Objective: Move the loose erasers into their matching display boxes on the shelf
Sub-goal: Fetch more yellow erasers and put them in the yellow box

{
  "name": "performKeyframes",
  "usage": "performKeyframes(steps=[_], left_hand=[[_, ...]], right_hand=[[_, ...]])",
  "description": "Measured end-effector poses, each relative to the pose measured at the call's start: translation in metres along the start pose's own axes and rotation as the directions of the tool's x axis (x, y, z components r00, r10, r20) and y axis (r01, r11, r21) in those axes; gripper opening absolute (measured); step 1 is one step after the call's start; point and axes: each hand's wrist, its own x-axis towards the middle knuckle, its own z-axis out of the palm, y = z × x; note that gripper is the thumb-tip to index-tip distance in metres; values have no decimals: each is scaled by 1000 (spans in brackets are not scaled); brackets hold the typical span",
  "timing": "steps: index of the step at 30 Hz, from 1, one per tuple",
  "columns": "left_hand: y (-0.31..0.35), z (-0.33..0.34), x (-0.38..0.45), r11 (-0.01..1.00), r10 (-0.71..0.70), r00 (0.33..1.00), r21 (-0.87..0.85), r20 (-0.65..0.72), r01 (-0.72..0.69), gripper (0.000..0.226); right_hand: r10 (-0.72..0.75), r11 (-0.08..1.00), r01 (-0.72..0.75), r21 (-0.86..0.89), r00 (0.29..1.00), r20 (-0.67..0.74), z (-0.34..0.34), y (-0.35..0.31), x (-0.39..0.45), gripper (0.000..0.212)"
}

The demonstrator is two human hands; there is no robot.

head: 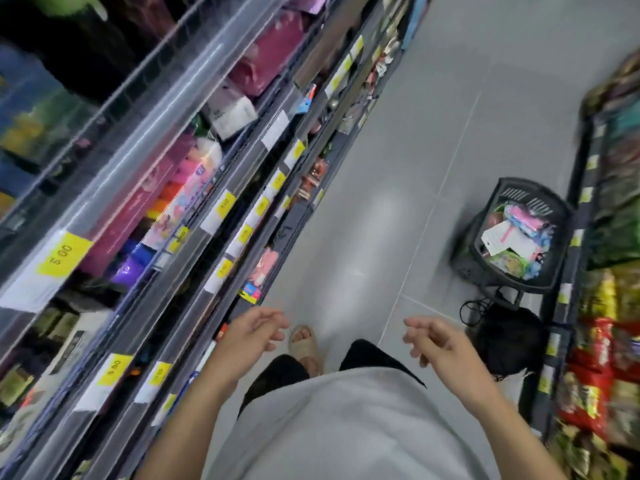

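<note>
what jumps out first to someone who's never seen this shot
Two bare hands hang open and empty over the grey aisle floor, the left hand near the shelf edge and the right hand further out. A black basket of colourful packets stands on the floor to the right. Yellow price tags line the blurred shelf rails on the left.

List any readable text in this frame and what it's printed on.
"5.00": large yellow price tag on the upper shelf rail.
Smaller yellow tags on the lower rails: digits too blurred to read.
Product packaging and the papers in the black basket: print too blurred to read.
</note>
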Motion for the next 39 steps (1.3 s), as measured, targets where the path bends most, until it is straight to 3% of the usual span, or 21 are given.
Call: performKeyframes(steps=[10,19,28,34,39], left_hand=[[133,66,115,987,78,991,135,106,-92,11],[190,125,149,998,26,999,65,-22,-24,15],[230,111,175,992,-25,979,-125,-201,0,15],[309,69,176,947,134,929,-233,-344,-223,17],[398,29,129,840,448,766,-75,-460,-537,16]], right_hand=[[116,988,-97,122,981,-154,-75,-19,72,15],[-8,1000,9,-20,999,45,-153,-107,209,15],[-171,971,206,-122,954,247,-145,-220,320,16],[-244,942,307,-133,901,358,-111,-289,354,18],[-414,860,508,-53,754,510,-80,-380,362,18]])
